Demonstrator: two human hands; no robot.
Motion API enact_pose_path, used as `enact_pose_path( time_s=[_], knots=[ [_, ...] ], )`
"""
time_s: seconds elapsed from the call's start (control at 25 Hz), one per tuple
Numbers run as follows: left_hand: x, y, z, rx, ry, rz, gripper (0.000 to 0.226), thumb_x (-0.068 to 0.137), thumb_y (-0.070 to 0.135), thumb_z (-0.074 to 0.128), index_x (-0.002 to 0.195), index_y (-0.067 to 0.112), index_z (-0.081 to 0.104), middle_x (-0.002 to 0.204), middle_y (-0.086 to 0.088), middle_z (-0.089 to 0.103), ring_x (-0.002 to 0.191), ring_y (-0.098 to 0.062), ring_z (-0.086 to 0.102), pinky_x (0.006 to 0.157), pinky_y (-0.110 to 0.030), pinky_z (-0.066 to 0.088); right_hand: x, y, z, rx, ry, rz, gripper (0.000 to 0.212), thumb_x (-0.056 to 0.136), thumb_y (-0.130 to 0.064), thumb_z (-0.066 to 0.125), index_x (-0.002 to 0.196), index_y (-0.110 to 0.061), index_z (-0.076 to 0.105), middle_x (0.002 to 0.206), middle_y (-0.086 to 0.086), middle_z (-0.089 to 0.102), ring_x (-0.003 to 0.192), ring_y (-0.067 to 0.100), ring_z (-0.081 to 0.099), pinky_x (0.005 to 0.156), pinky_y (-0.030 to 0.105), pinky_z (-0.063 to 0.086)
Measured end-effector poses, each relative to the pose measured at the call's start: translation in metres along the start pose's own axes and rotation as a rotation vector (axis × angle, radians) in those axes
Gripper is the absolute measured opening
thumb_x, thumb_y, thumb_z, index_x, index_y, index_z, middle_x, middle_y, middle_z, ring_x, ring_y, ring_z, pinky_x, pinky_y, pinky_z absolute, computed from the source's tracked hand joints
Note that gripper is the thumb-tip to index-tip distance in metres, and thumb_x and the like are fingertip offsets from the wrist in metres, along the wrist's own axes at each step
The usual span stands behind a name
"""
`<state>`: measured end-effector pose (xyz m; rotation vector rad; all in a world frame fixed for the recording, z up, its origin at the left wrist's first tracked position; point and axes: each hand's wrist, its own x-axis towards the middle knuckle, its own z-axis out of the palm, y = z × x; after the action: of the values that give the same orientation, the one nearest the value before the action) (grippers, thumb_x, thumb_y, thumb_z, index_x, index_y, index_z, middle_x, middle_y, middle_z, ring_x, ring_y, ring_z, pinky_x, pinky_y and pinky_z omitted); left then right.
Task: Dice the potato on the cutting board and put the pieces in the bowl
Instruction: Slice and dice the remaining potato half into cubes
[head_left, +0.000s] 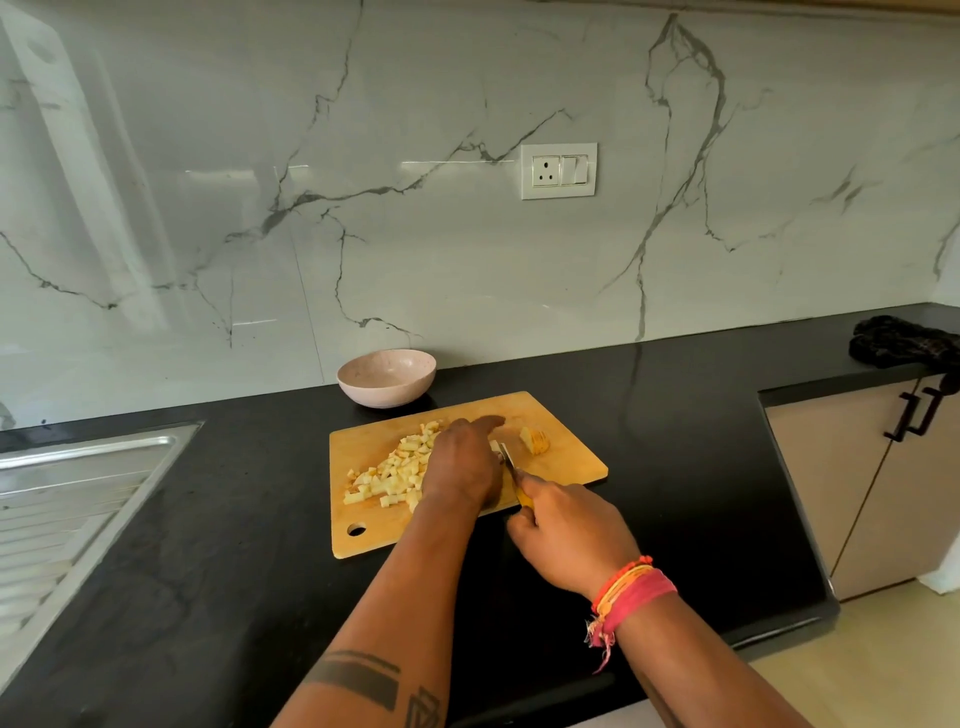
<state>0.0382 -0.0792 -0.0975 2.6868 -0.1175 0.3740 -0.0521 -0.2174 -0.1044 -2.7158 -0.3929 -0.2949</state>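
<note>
- Right hand (566, 540): nearest the camera, at the near edge of the cutting board (566, 470); fingers curled round the yellow handle of the knife (511, 470). Thread bands (631, 592) sit on its wrist.
- Knife: blade points away from the person, just right of the left hand.
- Left hand (462, 462): lies palm down on the board, fingers extended over the potato being cut; what is under the palm is hidden, so its grip cannot be told.
- Diced potato pieces (387, 475): heaped on the board, left of the left hand.
- Uncut potato chunk (535, 440): on the board, right of the blade tip.
- Cutting board: flat on the black desk (234, 545).
- Bowl (386, 376): on the desk just beyond the board's far edge; no pieces visible inside.
- Sink drainer (67, 493): at the left.
- Dark cloth (904, 343): far right of the desk.
- Wall socket (558, 171): on the marble backsplash.
</note>
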Motion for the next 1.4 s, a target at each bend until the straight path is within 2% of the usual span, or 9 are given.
enact_pose_path(
  time_s=[0.24,0.36,0.6,0.72,0.84,1.0,1.2,1.32,1.4],
  knots=[
    [0.001,-0.001,0.004,0.066,-0.025,0.025,0.035,0.098,0.025,0.064,0.131,0.035,0.065,0.135,-0.005,0.053,0.121,-0.024,0.054,0.103,-0.032,0.047,-0.014,0.0,0.001,0.024,0.023,0.01,0.055,0.099,-0.037,0.043,0.153,-0.032,0.043,0.073,-0.009,0.06,0.065,0.009,0.059,0.054,0.027,0.046],
    [0.001,-0.002,0.003,0.018,0.017,0.015,0.035,0.097,0.022,0.066,0.131,0.028,0.065,0.132,-0.005,0.058,0.118,-0.022,0.057,0.102,-0.031,0.048,-0.015,0.003,0.0,0.095,0.053,0.059,0.057,0.099,-0.037,0.045,0.155,-0.034,0.042,0.074,-0.007,0.062,0.064,0.01,0.059,0.056,0.027,0.049],
    [0.004,-0.003,-0.001,-0.033,0.04,-0.069,0.028,0.098,0.015,0.063,0.124,0.019,0.072,0.123,-0.002,0.069,0.113,-0.019,0.063,0.096,-0.028,0.051,0.003,0.001,0.001,0.108,0.033,0.069,0.056,0.1,-0.038,0.045,0.156,-0.033,0.041,0.076,-0.008,0.063,0.062,0.01,0.06,0.05,0.024,0.042],
    [0.002,-0.002,-0.002,-0.039,0.044,-0.082,0.024,0.098,0.014,0.061,0.118,0.018,0.074,0.117,-0.002,0.072,0.107,-0.019,0.066,0.092,-0.027,0.052,0.018,-0.001,0.004,0.077,0.002,0.06,0.049,0.1,-0.035,0.044,0.148,-0.029,0.049,0.08,-0.005,0.063,0.067,0.013,0.061,0.053,0.029,0.045],
    [0.002,-0.001,-0.003,-0.014,0.06,-0.066,0.025,0.098,0.012,0.058,0.116,0.018,0.075,0.115,-0.002,0.073,0.105,-0.019,0.066,0.093,-0.028,0.054,0.028,-0.001,0.005,0.052,-0.011,0.028,0.037,0.1,-0.033,0.045,0.134,-0.024,0.057,0.081,-0.004,0.062,0.07,0.015,0.059,0.052,0.026,0.037],
    [0.002,0.0,-0.003,-0.008,0.063,-0.053,0.027,0.098,0.01,0.057,0.113,0.018,0.077,0.113,-0.003,0.074,0.104,-0.02,0.067,0.092,-0.028,0.053,0.039,-0.003,0.006,0.049,-0.016,0.013,0.028,0.101,-0.033,0.046,0.124,-0.023,0.059,0.087,0.0,0.066,0.074,0.019,0.061,0.056,0.028,0.039],
    [0.002,0.0,-0.003,-0.017,0.068,-0.073,0.024,0.098,0.012,0.058,0.11,0.018,0.078,0.111,-0.003,0.074,0.102,-0.02,0.067,0.09,-0.027,0.054,0.042,-0.001,0.005,0.067,-0.06,0.003,0.023,0.1,-0.034,0.048,0.115,-0.024,0.062,0.083,-0.002,0.066,0.074,0.019,0.064,0.058,0.03,0.042],
    [0.001,0.001,-0.001,-0.034,0.078,-0.102,0.021,0.096,0.013,0.062,0.11,0.017,0.077,0.111,-0.003,0.074,0.103,-0.02,0.068,0.092,-0.029,0.056,0.024,0.003,0.003,0.031,-0.075,-0.017,0.025,0.098,-0.033,0.048,0.119,-0.027,0.061,0.075,-0.006,0.061,0.067,0.016,0.061,0.055,0.029,0.042],
    [0.001,0.0,-0.001,-0.03,0.078,-0.107,0.02,0.096,0.014,0.063,0.11,0.018,0.077,0.111,-0.003,0.074,0.104,-0.02,0.067,0.092,-0.03,0.056,0.009,0.003,0.001,0.009,-0.055,-0.012,0.038,0.097,-0.034,0.046,0.133,-0.029,0.057,0.073,-0.006,0.06,0.063,0.013,0.059,0.054,0.029,0.045]
  ],
)
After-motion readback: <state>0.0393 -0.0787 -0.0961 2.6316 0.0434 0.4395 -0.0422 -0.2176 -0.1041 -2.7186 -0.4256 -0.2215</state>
